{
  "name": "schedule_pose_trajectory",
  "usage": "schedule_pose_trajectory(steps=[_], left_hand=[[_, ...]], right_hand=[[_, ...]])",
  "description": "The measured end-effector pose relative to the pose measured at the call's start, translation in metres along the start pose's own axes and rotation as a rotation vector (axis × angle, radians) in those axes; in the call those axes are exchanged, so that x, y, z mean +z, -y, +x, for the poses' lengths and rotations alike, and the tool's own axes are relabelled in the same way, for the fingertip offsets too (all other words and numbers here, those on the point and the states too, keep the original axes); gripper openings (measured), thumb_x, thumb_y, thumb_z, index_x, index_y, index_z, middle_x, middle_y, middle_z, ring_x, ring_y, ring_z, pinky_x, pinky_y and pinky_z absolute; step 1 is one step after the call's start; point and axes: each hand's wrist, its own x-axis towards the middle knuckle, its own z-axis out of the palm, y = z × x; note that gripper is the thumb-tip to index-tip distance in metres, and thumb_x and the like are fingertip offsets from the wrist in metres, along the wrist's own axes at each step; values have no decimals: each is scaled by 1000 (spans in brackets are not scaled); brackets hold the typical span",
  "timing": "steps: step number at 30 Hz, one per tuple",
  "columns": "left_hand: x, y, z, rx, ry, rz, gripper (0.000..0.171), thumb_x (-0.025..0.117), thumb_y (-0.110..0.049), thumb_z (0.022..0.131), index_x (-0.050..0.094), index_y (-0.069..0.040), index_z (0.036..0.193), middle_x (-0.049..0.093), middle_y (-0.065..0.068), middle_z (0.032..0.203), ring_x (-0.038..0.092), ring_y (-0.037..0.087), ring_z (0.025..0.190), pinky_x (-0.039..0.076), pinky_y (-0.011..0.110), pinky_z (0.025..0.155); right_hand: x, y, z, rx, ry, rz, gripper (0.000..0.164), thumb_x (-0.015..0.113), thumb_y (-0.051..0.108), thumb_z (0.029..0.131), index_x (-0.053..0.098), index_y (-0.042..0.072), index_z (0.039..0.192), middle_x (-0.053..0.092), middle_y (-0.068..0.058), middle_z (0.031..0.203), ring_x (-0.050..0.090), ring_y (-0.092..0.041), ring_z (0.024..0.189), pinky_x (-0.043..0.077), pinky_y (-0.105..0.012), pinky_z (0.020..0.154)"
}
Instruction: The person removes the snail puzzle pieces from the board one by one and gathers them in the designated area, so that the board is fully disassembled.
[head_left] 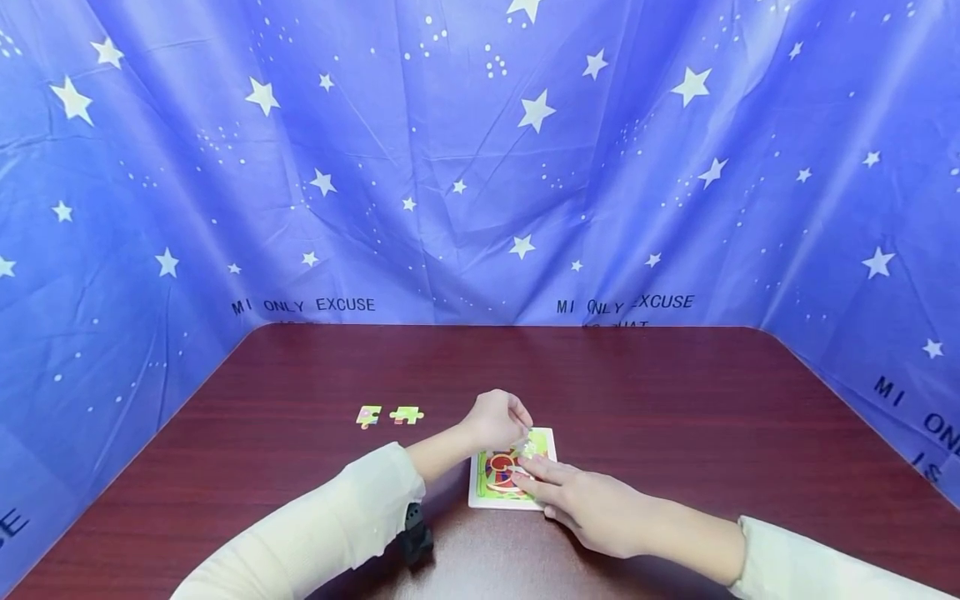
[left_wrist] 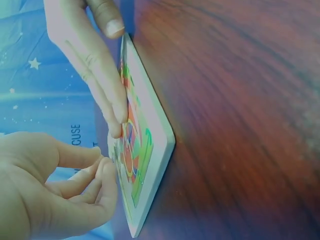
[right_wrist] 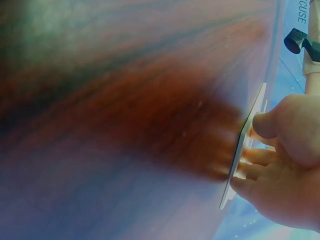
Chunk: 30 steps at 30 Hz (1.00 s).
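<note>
A jigsaw puzzle in a white-bordered tray [head_left: 476, 495] lies on the table, its picture green, red and blue. My left hand [head_left: 498, 419] is over the tray's far left part, thumb and fingertips brought together close at the picture. In the left wrist view the left hand's fingertips [left_wrist: 104, 167] meet near the tray's edge; I cannot tell whether a piece is between them. My right hand [head_left: 600, 506] rests its extended fingers on the picture from the right. In the right wrist view that hand's thumb [right_wrist: 265, 125] is beside the tray rim.
Two loose puzzle pieces [head_left: 407, 415], green with pink and other colours, lie left of the tray. A dark wrist camera [head_left: 416, 533] hangs under the left sleeve. Behind the dark red table [head_left: 645, 375] hangs a blue star-print curtain [head_left: 450, 150].
</note>
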Motion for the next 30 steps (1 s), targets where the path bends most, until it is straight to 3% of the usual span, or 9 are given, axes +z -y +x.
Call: schedule_pose_trajectory(steps=[4, 11, 21, 30], left_hand=[[3, 1, 2, -50, 26, -31, 6, 66, 2, 75, 70, -2, 76, 68, 8, 66, 52, 8, 57, 41, 18, 50], [1, -4, 3, -60, 56, 44, 7, 69, -5, 77, 75, -8, 74, 72, 8, 70, 51, 6, 56, 39, 17, 51], [-8, -8, 6, 39, 142, 98, 6, 74, -3, 74, 76, -7, 79, 74, 7, 72, 51, 1, 60, 38, 14, 57], [-20, -4, 13, 85, 61, 76, 9, 74, -3, 75, 78, -7, 83, 76, 8, 76, 60, 2, 65, 44, 16, 59]], right_hand=[[2, 1, -3, -15, -7, -13, 47, 56, 19, 95, 48, 17, 142, 50, -7, 145, 53, -21, 129, 53, -35, 94], [2, 0, -3, -5, -3, -10, 48, 56, 21, 95, 48, 16, 142, 50, -6, 146, 51, -21, 131, 51, -36, 96], [0, 2, -3, 24, 25, 4, 50, 57, 22, 95, 46, 16, 143, 45, -5, 150, 48, -22, 134, 50, -37, 99], [-3, 2, -1, 53, 58, 33, 51, 55, 21, 96, 42, 19, 145, 43, -5, 151, 46, -23, 136, 48, -38, 102]])
